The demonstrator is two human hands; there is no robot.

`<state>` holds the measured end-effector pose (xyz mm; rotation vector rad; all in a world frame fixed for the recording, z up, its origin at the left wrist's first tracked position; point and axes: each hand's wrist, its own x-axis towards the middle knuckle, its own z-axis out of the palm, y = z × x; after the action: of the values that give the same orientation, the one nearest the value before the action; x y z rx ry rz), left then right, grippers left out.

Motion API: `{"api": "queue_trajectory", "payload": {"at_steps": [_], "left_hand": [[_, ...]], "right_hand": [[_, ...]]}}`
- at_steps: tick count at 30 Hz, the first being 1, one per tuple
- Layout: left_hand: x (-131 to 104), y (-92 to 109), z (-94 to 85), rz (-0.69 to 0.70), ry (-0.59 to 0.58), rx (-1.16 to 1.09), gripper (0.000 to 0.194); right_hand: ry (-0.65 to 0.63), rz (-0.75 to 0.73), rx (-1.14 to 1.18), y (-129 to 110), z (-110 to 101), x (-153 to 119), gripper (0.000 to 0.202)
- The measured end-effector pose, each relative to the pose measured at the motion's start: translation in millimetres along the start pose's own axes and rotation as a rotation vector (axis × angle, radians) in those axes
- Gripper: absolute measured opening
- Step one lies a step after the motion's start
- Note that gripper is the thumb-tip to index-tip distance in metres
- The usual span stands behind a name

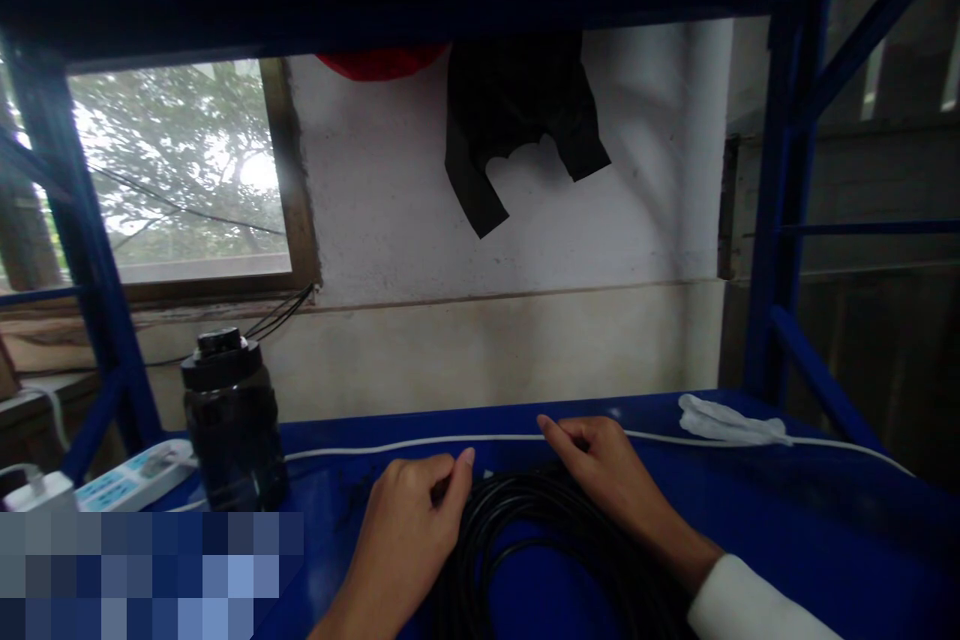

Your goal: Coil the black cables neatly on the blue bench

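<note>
the black cable coil (517, 495) is cut off by the bottom edge. left of it, my left hand (416, 500) hides its own curled fingertips; my right hand (600, 465), at the coil's far right, does likewise, so i can't tell their grip. farther left of the coil, pixelation blots out part of the shelf (750, 510). above and beyond the coil, the black hanging thing (517, 95) has its top hidden.
</note>
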<state>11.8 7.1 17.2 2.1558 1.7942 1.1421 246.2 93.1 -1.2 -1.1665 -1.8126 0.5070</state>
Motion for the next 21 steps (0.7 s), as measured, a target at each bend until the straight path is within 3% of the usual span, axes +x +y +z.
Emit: {"api": "queue_trajectory", "payload": {"at_steps": [21], "left_hand": [[1.5, -0.2, 0.0, -0.004, -0.003, 0.012, 0.059]], "right_hand": [[0.001, -0.015, -0.009, 1.9, 0.4, -0.1, 0.059]]}}
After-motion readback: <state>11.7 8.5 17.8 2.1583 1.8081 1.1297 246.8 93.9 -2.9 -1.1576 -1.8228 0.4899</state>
